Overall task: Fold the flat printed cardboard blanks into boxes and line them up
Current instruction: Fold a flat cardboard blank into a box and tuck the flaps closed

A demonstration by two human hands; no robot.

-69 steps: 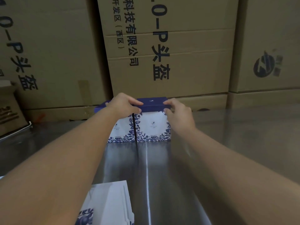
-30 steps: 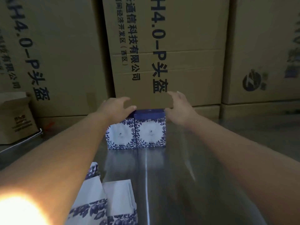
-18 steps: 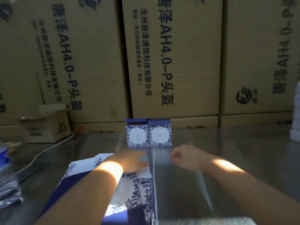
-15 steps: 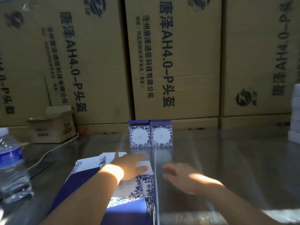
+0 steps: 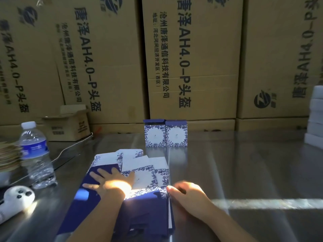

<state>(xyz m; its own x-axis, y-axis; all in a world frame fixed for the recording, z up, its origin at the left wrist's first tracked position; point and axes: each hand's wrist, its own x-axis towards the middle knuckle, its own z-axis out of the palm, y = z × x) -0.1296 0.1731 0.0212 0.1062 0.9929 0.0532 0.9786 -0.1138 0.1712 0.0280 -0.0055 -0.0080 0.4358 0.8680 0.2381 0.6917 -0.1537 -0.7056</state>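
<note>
Far left, a clear plastic water bottle with a blue label (image 5: 35, 154) stands near the table's edge, well out of the way. Now the action: the left hand (image 5: 111, 184) is down flat on the stack of flat blue-and-white printed cardboard blanks (image 5: 150, 173), fingers straight and spread, palm on the dark blue panel of the top sheets. It grips nothing and just pins the pile. That pile lies fanned and a little untidy on the near part of the shiny steel table (image 5: 244, 172), right in front of the person. Beyond it, at the back, two folded blue-and-white cardboard boxes (image 5: 155, 136) stand upright, side by side and touching: the start of the line. And here's the right hand (image 5: 188, 194), at the pile's right edge, a fingertip against the sheets' edges. It's blurred, so I can't tell whether it pinches a blank or only touches. My read is that it's going for the next blank. These should be feather-light: thin card, stiff across a panel but ready to bend at the scores, and glossy enough to slide over one another and over the steel. I'd take the top one by its free right edge, thumb under and fingers over, with the flat hand stopping the rest from skating off. I wouldn't squeeze mid-panel, where it could crease. Far right, a pile of white blocks (image 5: 316, 119) sits at the table's end.
</note>
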